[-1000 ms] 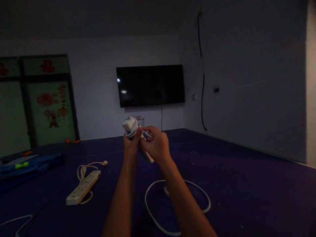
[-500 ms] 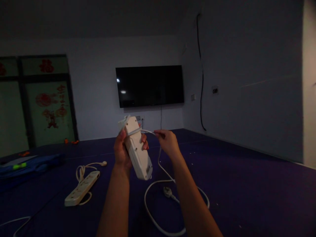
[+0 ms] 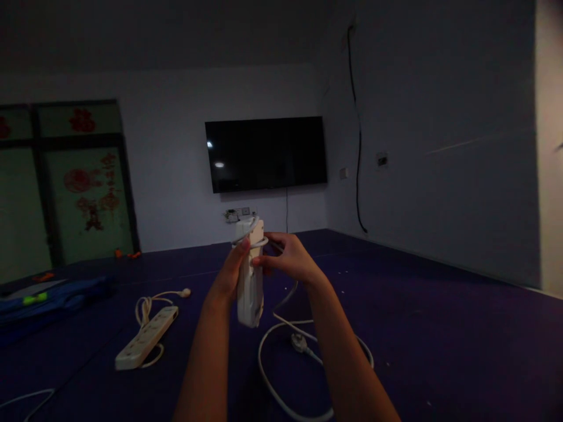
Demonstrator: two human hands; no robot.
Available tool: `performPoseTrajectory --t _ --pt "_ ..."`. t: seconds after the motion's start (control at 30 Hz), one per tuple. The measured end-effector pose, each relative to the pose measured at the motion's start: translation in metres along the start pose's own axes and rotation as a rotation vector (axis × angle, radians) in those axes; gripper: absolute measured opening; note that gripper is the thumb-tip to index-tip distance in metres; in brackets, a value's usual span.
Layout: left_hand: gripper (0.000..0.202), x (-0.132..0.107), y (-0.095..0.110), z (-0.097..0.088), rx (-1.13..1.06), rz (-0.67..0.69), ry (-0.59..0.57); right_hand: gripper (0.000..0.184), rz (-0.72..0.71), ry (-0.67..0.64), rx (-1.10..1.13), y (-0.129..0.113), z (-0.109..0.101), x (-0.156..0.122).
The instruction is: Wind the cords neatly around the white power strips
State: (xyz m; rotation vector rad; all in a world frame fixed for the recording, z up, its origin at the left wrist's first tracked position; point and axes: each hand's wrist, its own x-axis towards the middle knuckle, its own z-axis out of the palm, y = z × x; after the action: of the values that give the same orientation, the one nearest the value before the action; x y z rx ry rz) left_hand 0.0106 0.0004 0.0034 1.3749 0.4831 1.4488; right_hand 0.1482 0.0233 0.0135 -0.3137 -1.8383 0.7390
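My left hand (image 3: 232, 271) grips a white power strip (image 3: 250, 287) held upright in front of me, with turns of its white cord looped round the top end. My right hand (image 3: 288, 258) is closed on that cord right beside the strip's upper end. The rest of the cord (image 3: 281, 375) hangs down and lies in a wide loop on the dark purple floor, and its plug (image 3: 299, 343) rests inside the loop.
A second white power strip (image 3: 145, 339) with its own coiled cord lies on the floor to the left. A blue object (image 3: 53, 296) sits at far left. A black TV (image 3: 266, 153) hangs on the far wall above a wall socket (image 3: 240, 213).
My right hand has moved left, back against the strip's top, bringing the cord with it. The strip has turned edge-on and more upright in my left hand.
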Motion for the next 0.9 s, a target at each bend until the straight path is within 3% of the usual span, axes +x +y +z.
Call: performPoseTrajectory --t 0.13,0.2,0.3,0.43,0.53,0.7,0.9 --pt "0.068 0.005 0.001 0.0 0.065 0.135 0.051 0.041 -0.062 0.144 -0.103 0.005 0.0 0.004" --pt "0.065 0.01 0.0 -0.001 0.104 0.222 0.112 0.04 -0.103 0.292 -0.232 0.008 0.001 0.007" --pt "0.058 0.016 -0.005 0.001 0.138 0.331 0.3 0.047 -0.147 0.536 -0.454 0.011 0.005 0.01" --pt "0.045 0.019 -0.014 0.012 0.15 0.442 0.567 0.048 -0.178 0.672 -0.663 0.008 0.015 0.008" --pt "0.047 0.017 -0.017 0.024 0.167 0.43 0.546 0.042 -0.148 0.722 -0.743 0.005 0.024 0.004" --pt "0.046 0.018 -0.02 0.034 0.024 0.327 0.346 0.03 -0.158 0.64 -0.719 0.004 0.034 0.003" --pt "0.039 0.02 -0.016 0.023 -0.248 0.267 0.455 0.026 -0.226 0.332 -0.603 -0.002 0.036 0.009"
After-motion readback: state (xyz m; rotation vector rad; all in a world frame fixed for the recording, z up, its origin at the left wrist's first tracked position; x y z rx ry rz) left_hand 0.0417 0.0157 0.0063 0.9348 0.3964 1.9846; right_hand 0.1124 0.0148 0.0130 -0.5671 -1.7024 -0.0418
